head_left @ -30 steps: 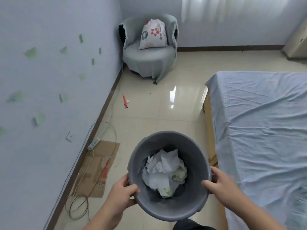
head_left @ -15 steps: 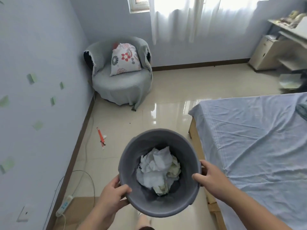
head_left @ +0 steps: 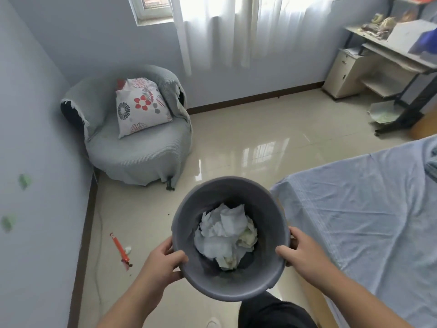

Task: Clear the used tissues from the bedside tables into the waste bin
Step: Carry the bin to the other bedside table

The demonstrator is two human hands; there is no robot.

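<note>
Both hands grip the waste bin (head_left: 230, 275) by its rim, left hand (head_left: 163, 263) and right hand (head_left: 305, 254) on opposite sides with fingers clamped; crumpled used tissues (head_left: 224, 237) lie inside, between them; no bench in sight

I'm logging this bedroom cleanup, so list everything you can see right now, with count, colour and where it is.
waste bin: one, grey, held above the floor, centre
tissues: a crumpled heap, white, inside the bin
armchair: one, grey cover, left corner
cushion: one, white with flowers, on the armchair
bed: one, pale blue sheet, right
desk: one, pale, cluttered, far right
curtain: white, over the window
orange stick: one, on the floor near the left wall
green scraps: a few, on the left wall
left hand: gripping the bin's left rim
right hand: gripping the bin's right rim
</note>
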